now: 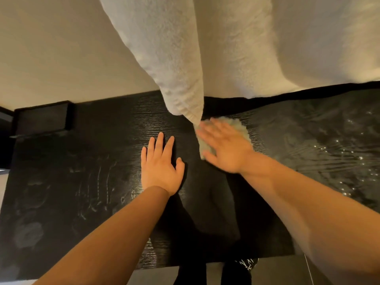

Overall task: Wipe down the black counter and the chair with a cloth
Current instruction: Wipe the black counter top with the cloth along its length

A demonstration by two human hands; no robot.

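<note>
The black wood-grain counter (82,182) fills the lower part of the head view, with smears on its left side and a wet sheen with droplets on its right. My right hand (224,147) lies flat, fingers straight, pressing a small pale cloth (240,128) onto the counter near its back edge; the hand is motion-blurred. My left hand (160,167) rests flat on the bare counter just left of it, fingers spread. No chair is in view.
White terry towels or robes (174,58) hang from above, the tip of one reaching down to the cloth. A black box-like holder (43,118) stands at the counter's back left. A beige wall (51,48) lies behind. Dark clothing and a shoe (244,264) show below the counter's front edge.
</note>
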